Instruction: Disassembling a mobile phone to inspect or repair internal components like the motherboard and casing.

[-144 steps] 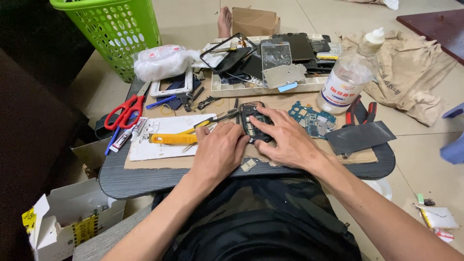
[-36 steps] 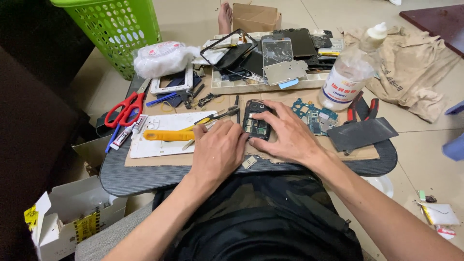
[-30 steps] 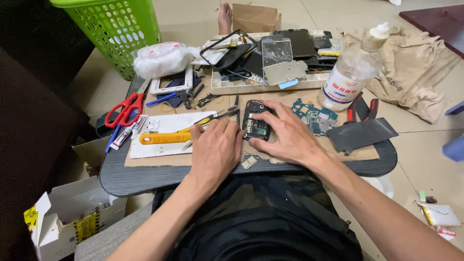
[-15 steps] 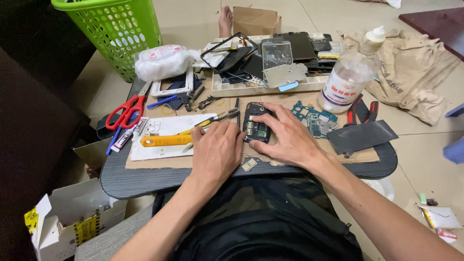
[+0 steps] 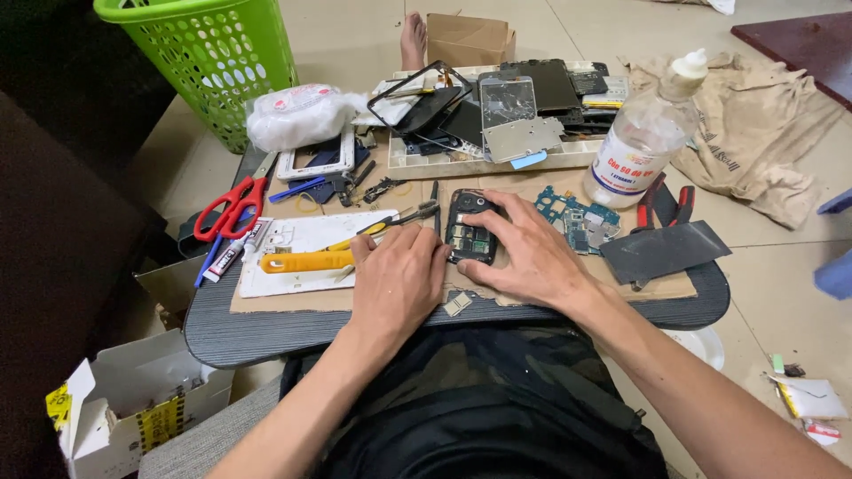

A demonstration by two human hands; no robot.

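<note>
On the dark lap desk [image 5: 266, 333] everything is sitting around the two hands, so going from big stuff down. Way off up-left of the hands a green laundry basket [image 5: 209, 53] is standing on the floor, and far out to the right a tan cloth [image 5: 763, 124] is lying crumpled. Just up-right of the right hand [image 5: 532, 257] a clear plastic bottle [image 5: 643, 137] with a white cap is standing upright, and beyond the fingertips a tray [image 5: 497, 164] is holding screens and phone parts. Left of the left hand [image 5: 395, 279] a white sheet [image 5: 306, 239] is lying with a yellow-handled tool [image 5: 306, 262] on it, red scissors [image 5: 226, 208] further out.

Now the small bit: the opened-up phone [image 5: 470, 226], back off and guts showing, is lying flat right between both hands. The right hand is wrapping loosely around its right edge, thumb under the bottom end, fingers curled on the side. The left hand is pressing against its left edge with fingers bent; can't tell if it's pinching anything. A blue circuit board [image 5: 577, 217] is lying just beside the right knuckles.
</note>
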